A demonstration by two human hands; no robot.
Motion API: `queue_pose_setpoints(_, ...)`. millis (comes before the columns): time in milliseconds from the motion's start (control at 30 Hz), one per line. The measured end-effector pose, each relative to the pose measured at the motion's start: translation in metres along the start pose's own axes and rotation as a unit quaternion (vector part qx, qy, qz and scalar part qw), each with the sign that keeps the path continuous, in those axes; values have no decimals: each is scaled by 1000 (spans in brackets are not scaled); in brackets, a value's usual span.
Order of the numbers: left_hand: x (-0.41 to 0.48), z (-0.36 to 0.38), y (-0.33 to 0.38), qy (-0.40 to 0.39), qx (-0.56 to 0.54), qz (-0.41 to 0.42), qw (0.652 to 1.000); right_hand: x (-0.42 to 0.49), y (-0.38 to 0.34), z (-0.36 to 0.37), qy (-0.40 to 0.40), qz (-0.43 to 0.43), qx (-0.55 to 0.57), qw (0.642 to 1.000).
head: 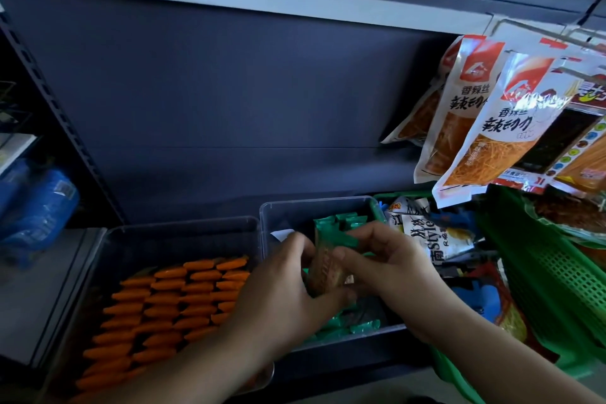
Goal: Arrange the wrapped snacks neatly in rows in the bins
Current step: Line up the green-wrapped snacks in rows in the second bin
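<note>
Two clear plastic bins stand side by side on a low shelf. The left bin (183, 226) holds several orange wrapped snacks (170, 302) set in neat rows. The right bin (314, 203) holds green wrapped snacks (341, 226), some upright at the back, others loose at the front (354, 326). Over the right bin, my left hand (282, 302) and my right hand (390, 265) together grip a small bundle of brown-and-green wrapped snacks (324, 272). My hands hide most of this bin's middle.
A green mesh basket (557, 275) of mixed snack bags stands right of the bins. Orange-and-white snack packs (485, 128) hang from hooks above it. Blue packages (36, 206) lie at far left. A dark back panel rises behind the bins.
</note>
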State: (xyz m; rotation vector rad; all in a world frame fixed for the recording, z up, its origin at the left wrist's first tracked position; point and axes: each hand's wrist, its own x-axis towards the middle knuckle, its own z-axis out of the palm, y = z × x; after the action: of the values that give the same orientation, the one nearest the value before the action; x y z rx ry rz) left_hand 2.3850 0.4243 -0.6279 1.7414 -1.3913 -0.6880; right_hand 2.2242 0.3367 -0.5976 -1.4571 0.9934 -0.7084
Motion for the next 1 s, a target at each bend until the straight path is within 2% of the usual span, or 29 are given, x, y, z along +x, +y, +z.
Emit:
queue_pose_setpoints(133,6,-4,-2,-8,-94,-10,996,-1,-6,-6,-45,13,43,998)
queue_pose_setpoints(233,5,-4,1,-62,-157,-14,986,3,-1,-12,-53,21,44,997)
queue_pose_setpoints(333,3,-3,5,-75,-178,-2,981,5,4,-14,-45,19,7,999)
queue_pose_setpoints(500,6,-9,11,-15,-172,5,985,6,9,-19,-40,1,-57,998)
queue_pose_setpoints(633,11,-12,8,-28,-170,-9,985,4,8,-18,-57,-7,-96,994)
queue_pose_setpoints(733,14,-10,2,-59,-179,-9,982,6,7,-19,-23,-1,-55,998)
queue_pose_setpoints(833,10,-4,-1,-122,-144,-24,982,8,5,-23,12,30,16,999)
queue_pose_setpoints(1000,11,3,-9,-111,-60,-3,992,7,4,-26,3,54,30,998)
